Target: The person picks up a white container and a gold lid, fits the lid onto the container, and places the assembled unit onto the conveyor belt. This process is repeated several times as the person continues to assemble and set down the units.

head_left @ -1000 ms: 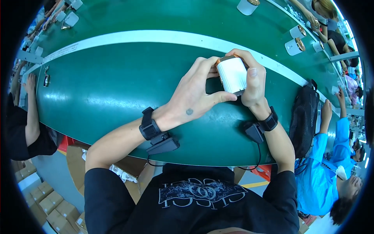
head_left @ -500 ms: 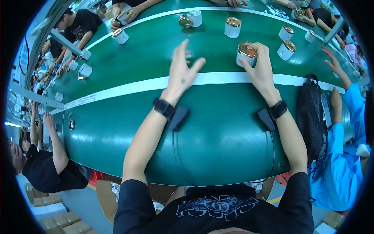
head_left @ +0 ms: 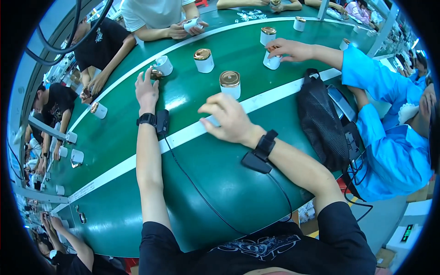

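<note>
- Far left, a white can (head_left: pixel 98 110) was seen standing tilted near another worker, out of play.
- Then the left hand (head_left: pixel 147 91): stretched out over the green table, fingers extended and a little apart, nothing seen gripped. Its fingertips were brought right up to a gold piece (head_left: pixel 156 74); whether contact was made could not be told.
- Just behind, the tipped can (head_left: pixel 164 65) was seen lying against that gold piece. A reach to pick up was judged to be the step in hand; a pinch around can or gold piece was called for next.
- A gold-topped can (head_left: pixel 204 61) was left standing upright, untouched.
- Now the right hand (head_left: pixel 228 120): held above the white strip (head_left: pixel 270 98), fingers half bent, thumb apart, palm unfilled. The near can (head_left: pixel 230 85) was seen upright just beyond it, ungripped.
- Further right, another can (head_left: pixel 271 62) was being grasped by a co-worker's hand (head_left: pixel 289 49).
- Last, a black bag (head_left: pixel 321 121) was seen lying across the strip's end.
</note>
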The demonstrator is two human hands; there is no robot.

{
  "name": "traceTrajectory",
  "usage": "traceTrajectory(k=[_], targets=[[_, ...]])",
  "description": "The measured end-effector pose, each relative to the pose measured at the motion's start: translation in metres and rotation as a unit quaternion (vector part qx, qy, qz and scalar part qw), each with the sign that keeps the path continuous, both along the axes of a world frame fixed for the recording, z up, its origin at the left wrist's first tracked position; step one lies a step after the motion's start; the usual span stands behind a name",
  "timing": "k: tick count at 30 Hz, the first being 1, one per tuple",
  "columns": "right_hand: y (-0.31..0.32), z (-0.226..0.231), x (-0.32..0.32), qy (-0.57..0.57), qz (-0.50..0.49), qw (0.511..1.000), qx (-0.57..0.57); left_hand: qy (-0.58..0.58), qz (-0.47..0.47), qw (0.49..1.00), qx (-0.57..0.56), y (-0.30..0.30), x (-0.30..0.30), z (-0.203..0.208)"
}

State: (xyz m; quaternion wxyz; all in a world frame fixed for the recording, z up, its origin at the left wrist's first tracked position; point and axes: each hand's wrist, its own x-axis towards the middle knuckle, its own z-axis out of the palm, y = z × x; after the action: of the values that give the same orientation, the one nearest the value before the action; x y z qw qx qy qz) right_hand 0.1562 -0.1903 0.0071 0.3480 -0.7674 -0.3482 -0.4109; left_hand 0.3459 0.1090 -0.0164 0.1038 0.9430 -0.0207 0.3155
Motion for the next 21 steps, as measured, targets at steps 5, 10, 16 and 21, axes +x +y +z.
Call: traceTrajectory(k=[5,10,16,21], targets=[[0.007,-0.004,-0.005,0.052,0.073,0.996,-0.03,-0.023,-0.019,0.997,0.076,-0.013,-0.024,0.017],[0.011,0.006,-0.008,0.046,0.078,0.996,-0.016,0.073,-0.067,0.943,-0.317,-0.006,-0.084,0.057],[0.017,0.04,-0.022,0.027,0.062,0.995,-0.074,0.163,-0.133,0.856,-0.473,-0.072,-0.212,0.096],[0.026,0.075,-0.049,-0.007,0.075,0.976,-0.203,0.225,-0.241,0.812,-0.481,-0.067,-0.267,0.106]])
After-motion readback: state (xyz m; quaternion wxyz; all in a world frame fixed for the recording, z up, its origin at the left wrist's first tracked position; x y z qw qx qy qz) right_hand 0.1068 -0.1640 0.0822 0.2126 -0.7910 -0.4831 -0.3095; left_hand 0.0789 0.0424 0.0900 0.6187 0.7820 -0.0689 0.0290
